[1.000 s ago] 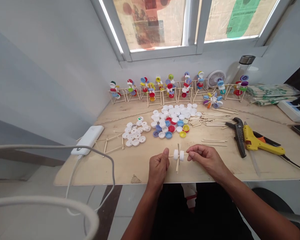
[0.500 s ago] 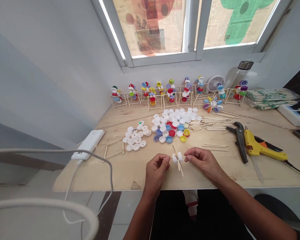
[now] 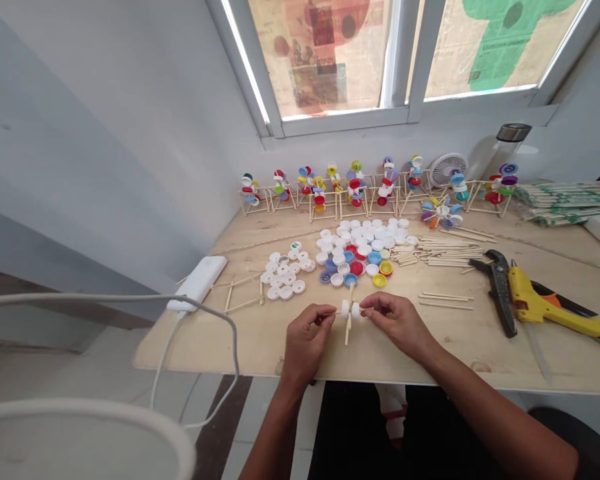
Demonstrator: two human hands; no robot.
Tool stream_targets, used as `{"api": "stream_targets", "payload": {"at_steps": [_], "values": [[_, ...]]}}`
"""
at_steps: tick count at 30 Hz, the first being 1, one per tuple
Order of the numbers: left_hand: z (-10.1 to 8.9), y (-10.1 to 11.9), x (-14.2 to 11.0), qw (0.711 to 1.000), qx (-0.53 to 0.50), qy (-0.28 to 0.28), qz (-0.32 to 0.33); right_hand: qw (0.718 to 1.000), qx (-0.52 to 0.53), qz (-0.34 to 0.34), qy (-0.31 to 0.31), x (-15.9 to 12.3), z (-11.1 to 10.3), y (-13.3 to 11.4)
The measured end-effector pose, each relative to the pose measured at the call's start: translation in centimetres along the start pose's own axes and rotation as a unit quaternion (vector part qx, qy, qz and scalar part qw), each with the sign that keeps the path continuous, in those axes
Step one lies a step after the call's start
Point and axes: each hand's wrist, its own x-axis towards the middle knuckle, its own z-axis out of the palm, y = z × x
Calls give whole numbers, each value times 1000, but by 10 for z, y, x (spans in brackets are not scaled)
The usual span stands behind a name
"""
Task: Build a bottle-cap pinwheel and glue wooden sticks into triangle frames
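Between my hands, above the front of the table, is a small assembly of two white bottle caps [image 3: 356, 311] on a thin wooden stick, with more sticks crossing between the caps. My left hand [image 3: 307, 335] pinches the left end of the thin stick between thumb and fingertips. At its other end, my right hand [image 3: 395, 323] pinches the stick the same way. Just beyond lie loose coloured and white bottle caps [image 3: 350, 281], and to their left a group of white caps with holes [image 3: 286, 292].
Finished cap wheels on stick frames [image 3: 320, 198] line the back wall. Loose wooden sticks [image 3: 445, 251] lie right of the caps. A yellow glue gun [image 3: 545, 307] and a black cutter [image 3: 500, 287] are at the right. A white power strip [image 3: 200, 281] with its cable is at the left.
The cap-and-stick assembly has turned, so its crossing sticks now stand nearly in line. My hands have drawn slightly closer together. The camera view has shifted a little to the left.
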Motion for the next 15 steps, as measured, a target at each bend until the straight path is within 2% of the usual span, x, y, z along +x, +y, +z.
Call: {"api": "stream_targets", "payload": {"at_steps": [5,11,15], "values": [[-12,-9,1,996,69,27,49,1000,-19,-19,-16,9,15,5],[-18,-20,-1,992,100,73,36,997,-61,-33,-22,11,26,2],[-20,-20,-1,991,98,80,34,995,-85,-45,-22,11,30,-4]]}}
